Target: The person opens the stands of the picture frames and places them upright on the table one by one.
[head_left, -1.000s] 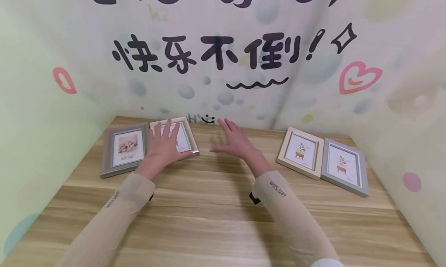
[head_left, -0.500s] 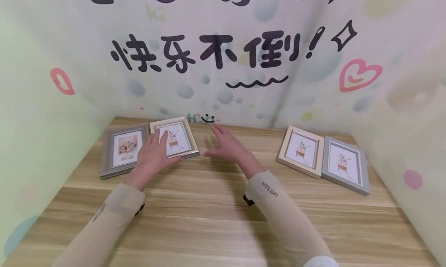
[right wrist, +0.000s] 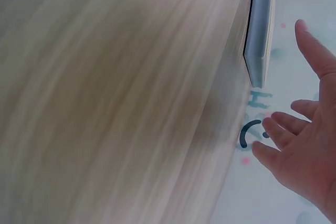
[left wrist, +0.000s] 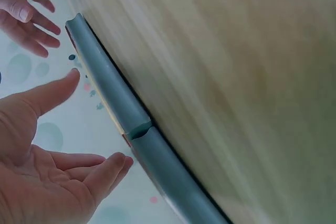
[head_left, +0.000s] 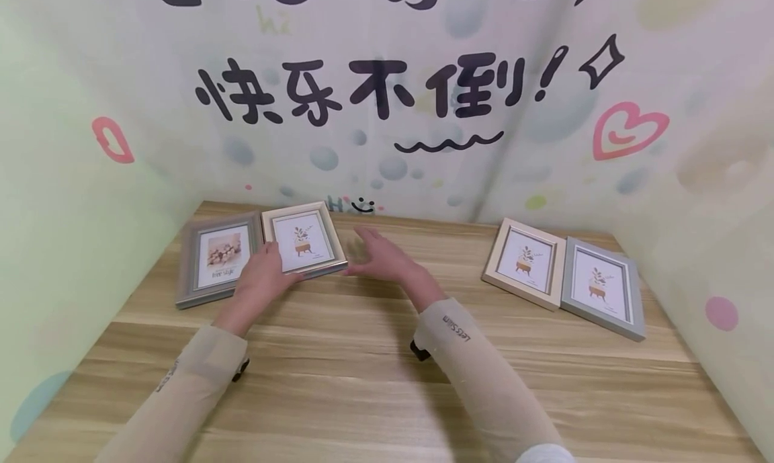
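A cream photo frame (head_left: 330,229) with a plant print lies at the back left of the table. A wider taupe-grey photo frame (head_left: 190,258) with a flower picture lies against its left side. My left hand (head_left: 261,278) is over the near part of the seam between these two, its thumb spread towards the cream frame's near edge. In the left wrist view the thumb (left wrist: 62,92) and fingers stand apart with nothing between them. My right hand (head_left: 382,258) is just right of the cream frame, fingers loosely bent and holding nothing. Whether its thumb touches the corner, I cannot tell.
At the right lie a second cream frame (head_left: 496,268) and a grey-blue frame (head_left: 635,298), side by side and slightly turned. The wood-grain table (head_left: 338,382) meets a printed cloth wall (head_left: 338,140) behind and at both sides.
My left hand has drawn back towards the near edge of the frames, uncovering the cream frame's print. The right hand has shifted left, closer to that frame. The frames look unmoved.
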Demonstrator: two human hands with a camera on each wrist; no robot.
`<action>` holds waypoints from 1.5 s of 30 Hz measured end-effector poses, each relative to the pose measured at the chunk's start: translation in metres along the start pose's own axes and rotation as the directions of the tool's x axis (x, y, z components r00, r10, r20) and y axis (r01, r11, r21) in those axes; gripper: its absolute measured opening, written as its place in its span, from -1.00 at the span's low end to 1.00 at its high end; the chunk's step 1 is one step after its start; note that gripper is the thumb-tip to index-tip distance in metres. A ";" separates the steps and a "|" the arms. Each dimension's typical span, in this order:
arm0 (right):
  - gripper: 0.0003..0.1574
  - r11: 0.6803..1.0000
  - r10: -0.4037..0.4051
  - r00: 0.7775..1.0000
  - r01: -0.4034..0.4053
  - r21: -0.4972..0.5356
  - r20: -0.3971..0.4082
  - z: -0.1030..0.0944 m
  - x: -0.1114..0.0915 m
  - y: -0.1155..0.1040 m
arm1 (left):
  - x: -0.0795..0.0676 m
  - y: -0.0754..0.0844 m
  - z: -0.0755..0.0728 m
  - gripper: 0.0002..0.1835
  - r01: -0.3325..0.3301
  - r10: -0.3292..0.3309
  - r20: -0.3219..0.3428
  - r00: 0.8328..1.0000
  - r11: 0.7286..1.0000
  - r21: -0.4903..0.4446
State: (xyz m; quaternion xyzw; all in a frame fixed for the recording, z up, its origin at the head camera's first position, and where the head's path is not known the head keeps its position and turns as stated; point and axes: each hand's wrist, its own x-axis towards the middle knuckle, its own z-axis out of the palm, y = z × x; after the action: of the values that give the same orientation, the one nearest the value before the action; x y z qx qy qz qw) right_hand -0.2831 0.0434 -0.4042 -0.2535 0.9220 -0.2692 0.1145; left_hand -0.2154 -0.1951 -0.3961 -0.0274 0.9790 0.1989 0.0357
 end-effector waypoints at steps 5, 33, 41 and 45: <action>0.28 0.996 0.020 0.997 -0.027 0.083 0.081 0.007 0.005 -0.002 | 0.000 -0.001 0.002 -0.18 0.007 -0.007 -0.014 1.000 1.000 -0.011; -0.32 0.862 0.174 0.985 -0.148 0.485 -0.007 0.021 0.019 -0.003 | -0.017 -0.004 0.007 -0.20 0.070 -0.050 0.063 0.997 0.927 -0.369; -0.43 0.787 0.275 0.961 -0.214 0.579 -0.019 0.017 0.018 -0.004 | -0.017 -0.016 0.001 -0.17 0.086 -0.084 0.027 0.996 0.858 -0.506; -0.45 0.760 0.283 0.959 -0.211 0.614 -0.020 0.013 0.017 -0.009 | -0.017 -0.020 0.000 -0.20 0.108 -0.091 0.057 0.994 0.827 -0.552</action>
State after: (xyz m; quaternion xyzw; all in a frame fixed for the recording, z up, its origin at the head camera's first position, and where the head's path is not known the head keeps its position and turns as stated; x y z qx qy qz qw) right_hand -0.2892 0.0230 -0.4111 -0.0642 0.8172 -0.5461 0.1727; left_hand -0.1972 -0.2130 -0.4021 -0.0846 0.8761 0.4720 0.0505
